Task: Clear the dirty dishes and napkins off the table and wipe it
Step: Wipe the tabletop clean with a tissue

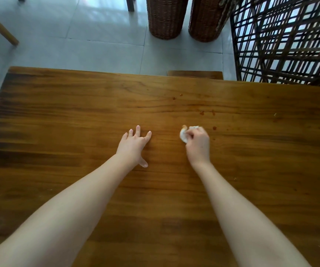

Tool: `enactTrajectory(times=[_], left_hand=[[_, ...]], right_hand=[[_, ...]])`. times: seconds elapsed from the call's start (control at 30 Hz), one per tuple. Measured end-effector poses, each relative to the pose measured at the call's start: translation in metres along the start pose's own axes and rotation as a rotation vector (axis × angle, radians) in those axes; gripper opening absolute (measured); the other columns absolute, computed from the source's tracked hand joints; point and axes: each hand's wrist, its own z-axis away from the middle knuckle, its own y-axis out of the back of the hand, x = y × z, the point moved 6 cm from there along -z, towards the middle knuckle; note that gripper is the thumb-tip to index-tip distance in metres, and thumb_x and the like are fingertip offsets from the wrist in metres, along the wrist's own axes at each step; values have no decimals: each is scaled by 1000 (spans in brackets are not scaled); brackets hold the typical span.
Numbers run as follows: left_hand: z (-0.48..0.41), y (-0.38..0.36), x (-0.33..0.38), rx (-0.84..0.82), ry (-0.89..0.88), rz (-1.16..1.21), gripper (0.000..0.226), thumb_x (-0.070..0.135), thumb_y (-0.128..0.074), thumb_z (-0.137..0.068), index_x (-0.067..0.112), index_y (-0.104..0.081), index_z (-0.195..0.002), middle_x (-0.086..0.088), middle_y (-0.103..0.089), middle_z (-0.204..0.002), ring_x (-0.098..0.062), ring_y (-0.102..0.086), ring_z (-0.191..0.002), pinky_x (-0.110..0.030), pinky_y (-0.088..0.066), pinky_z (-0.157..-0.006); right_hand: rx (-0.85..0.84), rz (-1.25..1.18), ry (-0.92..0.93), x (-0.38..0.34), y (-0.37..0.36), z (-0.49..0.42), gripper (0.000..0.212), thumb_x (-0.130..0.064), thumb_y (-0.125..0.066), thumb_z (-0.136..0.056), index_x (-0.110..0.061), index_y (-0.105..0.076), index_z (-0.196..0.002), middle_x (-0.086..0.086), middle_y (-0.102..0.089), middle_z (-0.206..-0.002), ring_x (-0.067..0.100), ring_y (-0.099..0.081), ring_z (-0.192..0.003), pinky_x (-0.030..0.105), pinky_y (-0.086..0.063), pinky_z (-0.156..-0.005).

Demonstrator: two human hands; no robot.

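Wooden bench fills the lower view, seen from above; both bare forearms reach out over it

Left grip: flat on the bench top, palm down, fingers straight and spread, thumb splayed back toward the near edge. Holds nothing

Right grip: fingers curled round a crumpled white napkin, pressing it onto the wood. The napkin pokes out on the left and far side of the knuckles, with an orange-brown smear at its far tip. It sits near the middle of the bench, to the right of the left grip and apart from it

Reddish-brown spots mark the wood beyond the napkin and to its right. One drop lies just beside the right grip, and two fainter ones lie farther off toward the far edge. Pale crumb well out to the right

Past the far edge: grey floor tiles, two tall wicker baskets side by side, a dark lattice screen at right, and the top of a wooden seat close against the bench
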Motion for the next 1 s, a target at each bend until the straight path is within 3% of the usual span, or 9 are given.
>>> enactTrajectory(times=[0.07,0.2,0.3,0.53,0.77,0.9,1.0], left_hand=[[0,0,1,-1,-7,-7,120,41,-83,-68,28,1,-153,-16,5,-160,-36,-4,-147,-45,-10,-118],[0,1,1,-13,-8,0,119,40,-82,-69,28,1,-153,-17,6,-160,-37,-3,-147,-44,-9,-118],[0,1,2,-9,-11,6,117,39,-81,-70,28,1,-154,-16,6,-160,-36,-2,-147,-44,-8,-118],[2,1,0,-5,-2,30,117,38,-82,-70,30,0,-153,-14,8,-160,-34,-1,-147,-44,-10,-118],[1,0,1,-8,11,27,119,36,-83,-68,30,-1,-153,-14,7,-160,-35,-1,-147,-44,-12,-118],[0,0,0,-22,16,30,120,36,-84,-68,30,0,-153,-13,8,-160,-35,-1,-147,-44,-15,-118],[0,0,0,-22,20,25,120,37,-84,-68,30,0,-153,-13,8,-160,-35,-1,-147,-44,-15,-118]], right_hand=[[63,14,-90,31,27,-8,15,2,-56,-88,0,-71,-88,10,-61,-93,25,-57,-91,19,-33,-76],[155,70,-198,71,62,16,13,-2,-58,-91,-2,-70,-96,9,-63,-98,23,-59,-94,26,-45,-77],[171,52,-172,64,53,37,14,1,-59,-89,-1,-70,-97,10,-65,-98,22,-60,-93,27,-46,-79],[30,3,17,19,11,10,17,0,-54,-92,-2,-70,-87,5,-61,-90,19,-54,-88,27,-43,-77],[143,86,-125,67,53,-43,16,-4,-57,-92,0,-71,-98,13,-63,-105,25,-57,-102,26,-41,-82],[181,100,-152,88,73,-27,13,-2,-57,-91,-3,-70,-90,5,-59,-92,23,-58,-91,26,-42,-73],[176,98,-89,76,60,-5,14,3,-57,-88,-1,-71,-91,10,-63,-91,25,-59,-87,29,-43,-73]])
